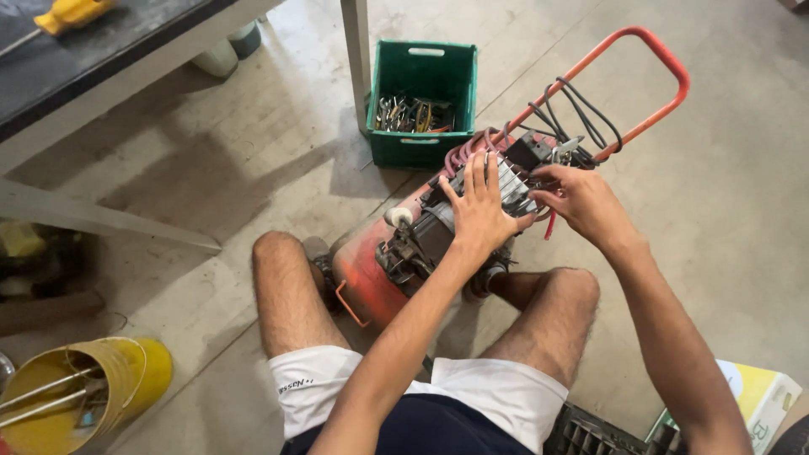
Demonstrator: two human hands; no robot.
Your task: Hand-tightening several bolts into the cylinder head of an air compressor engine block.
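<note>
Your knees [291, 278] are flanking the compressor [438, 244]; bare floor [742, 194] is lying right. Left hand [478, 211] is pressing flat, fingers spread; right hand [586, 202] is pinching wires [581, 118].

Tools in the green crate [423, 150] are indistinct.

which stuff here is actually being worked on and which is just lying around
In hand:
- orange air compressor, lying between the person's knees
- its finned motor head, under the flat left hand
- black switch box and cables, touched by the right hand

Lying about:
- green crate of tools
- yellow bucket with rods
- yellow-handled tool on the workbench
- yellow and white box
</note>
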